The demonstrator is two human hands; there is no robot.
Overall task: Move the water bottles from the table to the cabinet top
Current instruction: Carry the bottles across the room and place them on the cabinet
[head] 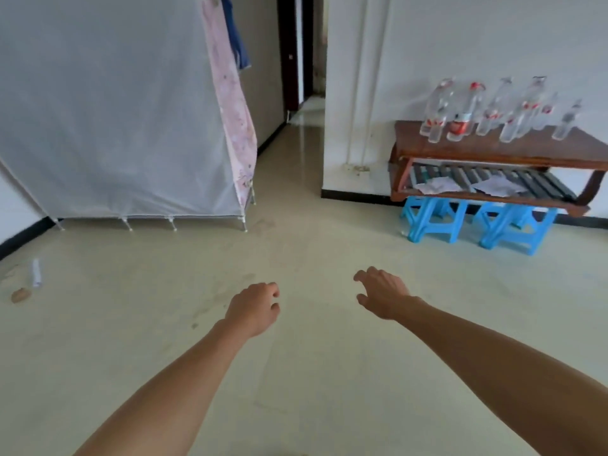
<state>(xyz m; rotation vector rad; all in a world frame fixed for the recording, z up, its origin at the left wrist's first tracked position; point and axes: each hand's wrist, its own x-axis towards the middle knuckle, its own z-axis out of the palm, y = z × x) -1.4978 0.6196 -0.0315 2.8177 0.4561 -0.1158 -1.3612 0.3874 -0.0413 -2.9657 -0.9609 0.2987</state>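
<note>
Head camera looks down at a pale floor (296, 373) with two bare arms reaching out over it. The left hand (255, 307) is palm down with its fingers loosely bent, and it holds nothing. The right hand (381, 292) is near it, also palm down, fingers spread a little and softly bent; it holds nothing too. The two hands do not touch each other.

The water bottles (493, 110) are well away from the hands, up on the right. They are clear plastic with red labels, and they stand upright in a bunch on top of a brown wooden table (493, 149) by the white wall (460, 44). The picture is too blurry to count them. Under the table top is a shelf with dark slats, and some white papers (434, 185) lie on it. Two blue stools (431, 222) sit under the table, side by side.

On the left stands a big cloth closet (108, 110) with a white cover and thin white legs. Its top is out of the picture. A pink cloth (233, 103) hangs down its right edge, and something blue (235, 34) hangs just behind that. Between the closet and the white wall is a dark doorway (306, 51).

On the floor at the far left lie a small white thing (36, 273) and a small brown thing (20, 295) — too blurry to tell what they are.
</note>
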